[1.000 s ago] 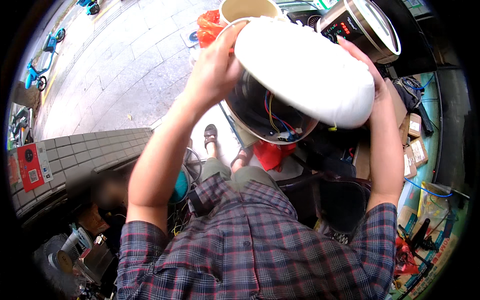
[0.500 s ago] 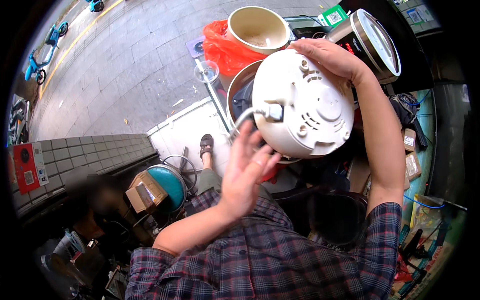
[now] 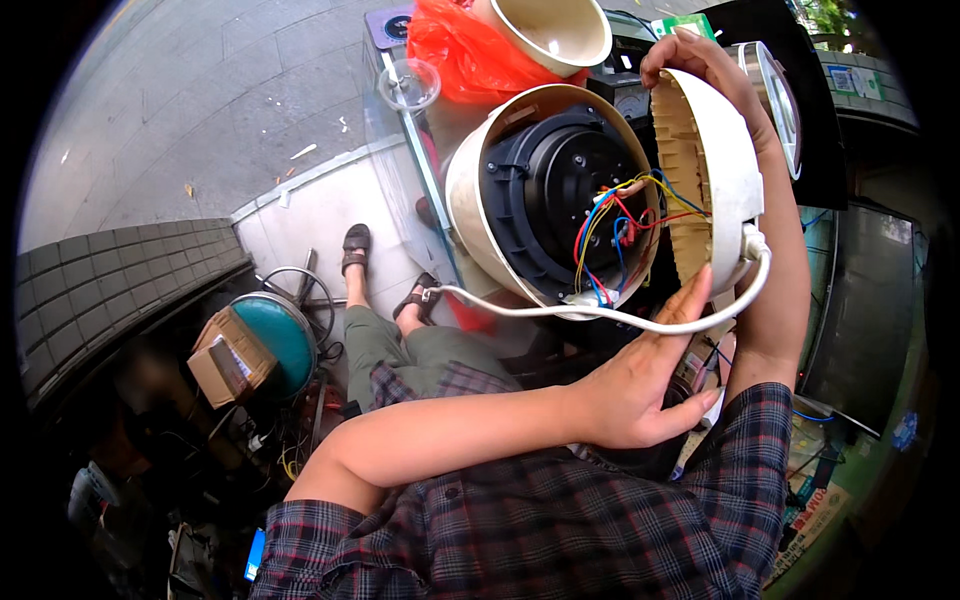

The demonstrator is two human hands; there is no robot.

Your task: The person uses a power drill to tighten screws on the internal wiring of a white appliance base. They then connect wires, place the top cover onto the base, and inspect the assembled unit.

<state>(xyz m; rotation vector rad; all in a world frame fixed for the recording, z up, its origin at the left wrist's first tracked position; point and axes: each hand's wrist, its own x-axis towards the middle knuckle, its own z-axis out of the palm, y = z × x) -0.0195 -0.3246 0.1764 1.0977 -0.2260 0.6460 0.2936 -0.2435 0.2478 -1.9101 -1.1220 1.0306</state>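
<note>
My right hand [image 3: 712,72] grips the upper rim of a white plastic base cover [image 3: 738,165], which stands tilted on edge with its ribbed inside facing left. Stretched out, the fingers of my left hand [image 3: 635,395] rest against the cover's lower edge, thumb apart. Left of the cover lies the round cream appliance housing [image 3: 466,200], its opening facing me. A black inner shell [image 3: 565,165] fills it. Coloured wires [image 3: 600,235] run from inside the housing to the cover. From a plug at the cover's lower side, a white power cord [image 3: 590,314] loops leftward.
Behind the housing are a red plastic bag [image 3: 455,60], a cream pot [image 3: 560,30] and a clear plastic cup [image 3: 410,88]. A steel-sided cooker [image 3: 775,90] stands beyond my right hand. At lower left, a cardboard box [image 3: 230,355] sits on a teal stool [image 3: 290,335].
The cover has swung from face-on to upright at the right, baring the housing's inside and wires. My left hand has moved right, up to the cover's lower edge.
</note>
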